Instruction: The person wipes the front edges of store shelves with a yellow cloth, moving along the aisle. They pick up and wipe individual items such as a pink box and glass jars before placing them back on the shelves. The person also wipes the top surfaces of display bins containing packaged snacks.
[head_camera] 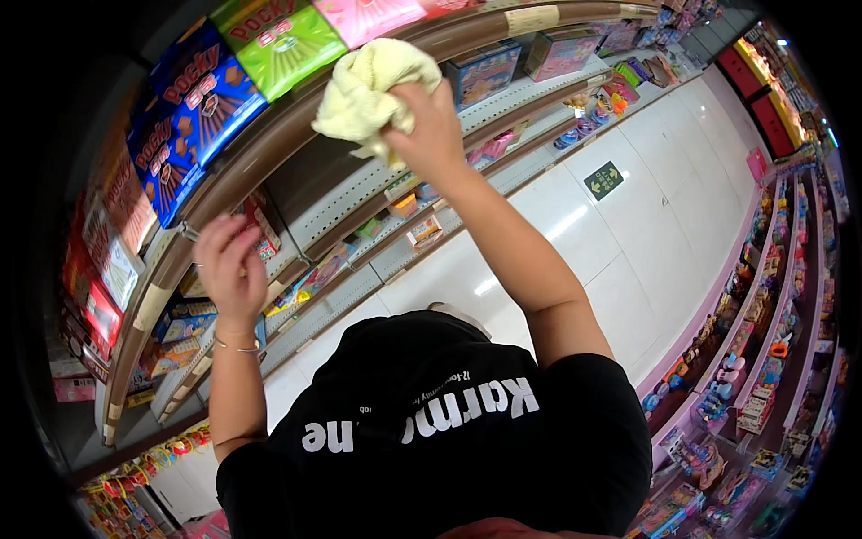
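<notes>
A bunched pale yellow cloth [367,91] is gripped in my right hand [427,138], up against the brown front edge of the top shelf [289,111]. To the left, my left hand [232,263] hovers by the same edge, slightly blurred, its fingers loosely bent and nothing visible in them. A thin bracelet [236,345] circles that wrist. Blue Pocky bags [202,114] stand on the shelf just beyond my left hand. Beside them are a green Pocky bag [286,47] and a pink bag [370,17], the latter partly cut off by the picture's top.
Lower shelves with perforated decks [337,202] hold scattered boxes, among them a blue box [485,71]. White floor tiles [646,222] carry a green arrow sign [604,180]. Shelves of small toys [731,377] line the right side. Hanging goods [155,465] show at lower left.
</notes>
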A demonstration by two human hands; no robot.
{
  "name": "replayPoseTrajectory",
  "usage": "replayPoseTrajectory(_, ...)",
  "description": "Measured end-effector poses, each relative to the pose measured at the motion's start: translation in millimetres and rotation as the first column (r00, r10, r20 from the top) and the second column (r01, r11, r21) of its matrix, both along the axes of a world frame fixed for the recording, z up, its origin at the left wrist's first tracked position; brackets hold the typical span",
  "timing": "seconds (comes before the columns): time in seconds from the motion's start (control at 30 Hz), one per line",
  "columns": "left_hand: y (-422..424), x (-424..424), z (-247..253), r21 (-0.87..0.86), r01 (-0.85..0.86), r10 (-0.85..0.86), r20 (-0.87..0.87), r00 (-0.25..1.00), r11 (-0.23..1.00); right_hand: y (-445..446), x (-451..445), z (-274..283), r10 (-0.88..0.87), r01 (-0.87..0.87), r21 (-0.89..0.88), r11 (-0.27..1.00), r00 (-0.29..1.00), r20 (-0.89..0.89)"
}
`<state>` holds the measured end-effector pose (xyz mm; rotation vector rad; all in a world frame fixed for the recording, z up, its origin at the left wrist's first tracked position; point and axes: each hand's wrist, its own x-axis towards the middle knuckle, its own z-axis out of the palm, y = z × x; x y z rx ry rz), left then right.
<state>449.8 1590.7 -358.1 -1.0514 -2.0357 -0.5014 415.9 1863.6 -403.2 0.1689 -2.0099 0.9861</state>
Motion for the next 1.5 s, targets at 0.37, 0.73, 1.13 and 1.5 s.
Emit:
replayPoseTrajectory(0.37, 21, -58, 44, -0.068, -0.282, 0.269, -0.155, 0.951, 0.957, -19, 5, 8, 0.071, -0.059, 0.124, 0.991, 0.993, -0.099)
replayPoseTrajectory(0.73, 24, -59, 41, -0.15, -0.36, 0.317, -0.249, 0.915, 0.921, 147, -44, -2, -0.325, 0.302, -0.35, 0.887, 0.946, -0.006)
replayPoseTrajectory(1.13, 23, -61, 39, -0.136, -0.389, 0.343, -0.271, 0.899, 0.911, 78, -14, 10, -0.086, 0.129, -0.335, 0.933, 0.986, 0.142)
replayPoseTrajectory(1.5, 19, -57, 40, -0.145, -0.372, 0.33, -0.25, 0.91, 0.917, 201, -77, 20, -0.223, 0.175, -0.618, 0.767, 0.975, -0.001)
